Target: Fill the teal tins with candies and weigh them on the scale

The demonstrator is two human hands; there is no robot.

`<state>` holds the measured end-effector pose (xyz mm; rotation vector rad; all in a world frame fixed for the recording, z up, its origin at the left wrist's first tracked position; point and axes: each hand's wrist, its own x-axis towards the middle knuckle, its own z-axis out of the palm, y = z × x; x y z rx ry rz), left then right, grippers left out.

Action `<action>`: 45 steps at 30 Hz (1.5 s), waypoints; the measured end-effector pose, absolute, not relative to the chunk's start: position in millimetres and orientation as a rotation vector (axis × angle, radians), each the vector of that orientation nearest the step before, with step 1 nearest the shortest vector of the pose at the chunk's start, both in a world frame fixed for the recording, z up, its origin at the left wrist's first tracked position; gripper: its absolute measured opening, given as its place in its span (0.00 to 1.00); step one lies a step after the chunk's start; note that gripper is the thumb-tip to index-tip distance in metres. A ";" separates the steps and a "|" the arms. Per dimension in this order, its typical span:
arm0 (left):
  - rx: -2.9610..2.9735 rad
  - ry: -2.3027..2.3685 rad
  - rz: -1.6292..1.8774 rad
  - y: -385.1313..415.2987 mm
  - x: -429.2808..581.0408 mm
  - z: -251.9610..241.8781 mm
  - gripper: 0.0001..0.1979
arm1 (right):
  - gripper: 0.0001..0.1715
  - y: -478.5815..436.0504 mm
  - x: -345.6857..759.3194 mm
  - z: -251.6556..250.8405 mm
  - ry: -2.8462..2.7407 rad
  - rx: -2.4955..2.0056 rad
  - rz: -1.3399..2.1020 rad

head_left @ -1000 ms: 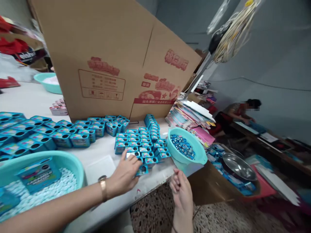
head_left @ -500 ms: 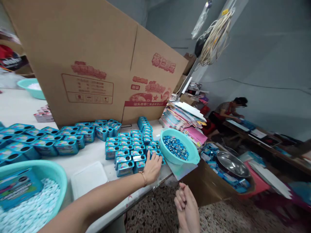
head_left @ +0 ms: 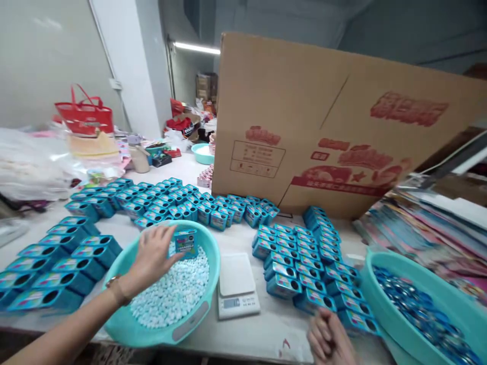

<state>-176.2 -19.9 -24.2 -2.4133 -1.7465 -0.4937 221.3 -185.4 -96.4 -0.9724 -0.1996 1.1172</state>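
Note:
My left hand (head_left: pixel 152 256) reaches into a teal basin (head_left: pixel 167 332) filled with small white candies (head_left: pixel 175 294). Its fingers close round a blue tin (head_left: pixel 185 243) that stands upright in the candies. My right hand (head_left: pixel 329 339) rests at the table's near edge with its fingers curled, and what it holds is hidden. It lies just in front of a block of open blue tins (head_left: pixel 304 258) set in rows. A small white scale (head_left: pixel 238 284) sits between the basin and that block.
More blue tins line the left (head_left: pixel 57 263) and the back (head_left: pixel 171 200). A large cardboard box (head_left: pixel 323 126) stands behind them. A teal bowl (head_left: pixel 369 284) of blue lids sits at the right, printed sheets (head_left: pixel 426 223) beyond it, and a red bag (head_left: pixel 85 114) far left.
The view has swung left. My left hand has left the front tins of the block and moved into the candy basin onto the tin. My right hand stays low at the table edge.

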 end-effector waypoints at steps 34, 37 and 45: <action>-2.782 -1.443 -0.535 -6.9 -47.4 -21.3 0.50 | 0.03 -140.9 191.3 -83.9 0.109 -0.617 1.304; -2.703 -1.596 -0.631 -5.4 -77.2 -25.1 0.48 | 0.04 -127.0 185.2 -81.7 0.107 -0.615 1.367; -2.714 -1.687 -0.653 0.1 -106.3 -48.6 0.46 | 0.05 -79.7 165.8 -65.2 0.010 -0.629 1.422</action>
